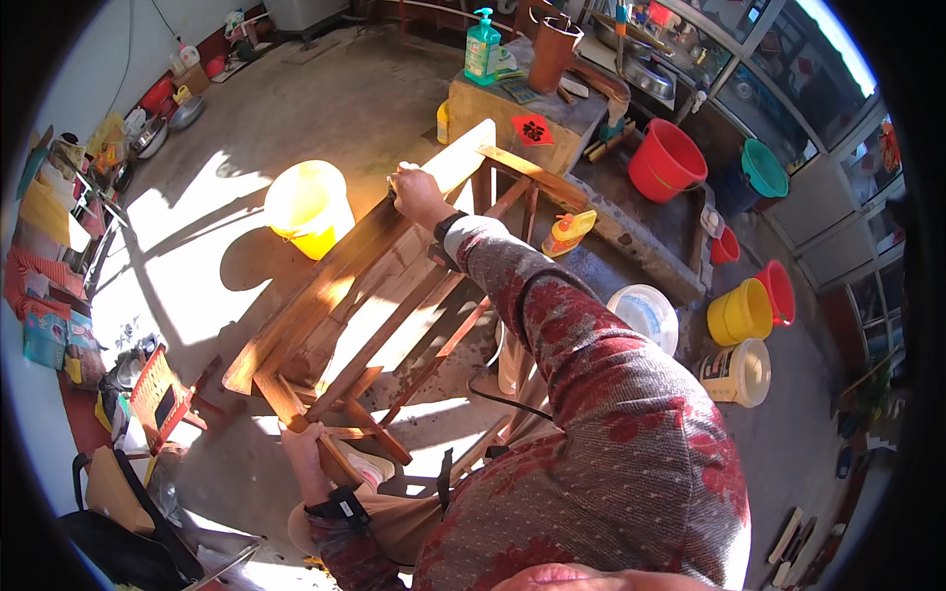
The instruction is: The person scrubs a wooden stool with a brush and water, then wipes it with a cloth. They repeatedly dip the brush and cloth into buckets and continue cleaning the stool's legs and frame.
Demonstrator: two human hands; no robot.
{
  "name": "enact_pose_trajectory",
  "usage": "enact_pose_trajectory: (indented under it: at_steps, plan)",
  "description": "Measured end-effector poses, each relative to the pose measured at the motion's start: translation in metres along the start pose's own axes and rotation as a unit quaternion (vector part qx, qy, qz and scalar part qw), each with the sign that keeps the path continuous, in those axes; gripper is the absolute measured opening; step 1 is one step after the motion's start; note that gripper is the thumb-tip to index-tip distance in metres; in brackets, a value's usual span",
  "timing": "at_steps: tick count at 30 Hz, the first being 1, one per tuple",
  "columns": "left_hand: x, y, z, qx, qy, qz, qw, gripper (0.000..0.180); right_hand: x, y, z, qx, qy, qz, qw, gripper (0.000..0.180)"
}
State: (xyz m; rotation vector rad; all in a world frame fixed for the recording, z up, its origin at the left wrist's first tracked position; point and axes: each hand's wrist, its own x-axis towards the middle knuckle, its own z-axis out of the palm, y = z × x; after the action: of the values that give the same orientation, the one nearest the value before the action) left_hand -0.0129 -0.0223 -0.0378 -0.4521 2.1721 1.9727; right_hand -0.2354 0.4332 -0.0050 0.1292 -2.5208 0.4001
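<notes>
head: left hand [304, 452] around angular wooden bench [315, 300]

Top [611, 443]: long-sleeved, was grey-brown with pale flecks and dark red floral patches. Trousers [409, 537] were beige. Black band [325, 510], with small white label [346, 508], sat by left sleeve's [357, 559] end.

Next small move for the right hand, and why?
Probably slide the right hand along the wooden bench toward its near end: that hand sits near the far end, a long stretch lies uncovered, and the left hand grips the near end, seemingly steadying it.
</notes>
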Motion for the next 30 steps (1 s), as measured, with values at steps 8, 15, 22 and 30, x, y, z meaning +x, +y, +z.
enact_pose_trajectory:
  at_steps: [8, 15, 22, 30]
  plan:
    - [-0.002, 0.006, -0.005, 0.037, 0.025, -0.054, 0.998, 0.052, -0.009, 0.002, -0.002, 0.112, -0.075, 0.124, 0.983, 0.012]
    - [-0.019, 0.023, 0.012, 0.071, 0.007, 0.005, 0.997, 0.053, -0.012, 0.159, -0.026, -0.044, 0.253, 0.288, 0.923, 0.016]
    - [-0.025, 0.022, 0.012, 0.091, 0.000, 0.022, 0.996, 0.061, 0.008, 0.218, 0.019, -0.004, 0.187, 0.435, 0.881, 0.019]
    - [-0.021, 0.055, 0.022, 0.070, -0.065, 0.019, 0.995, 0.053, -0.020, 0.022, 0.026, 0.242, 0.036, 0.351, 0.904, 0.017]
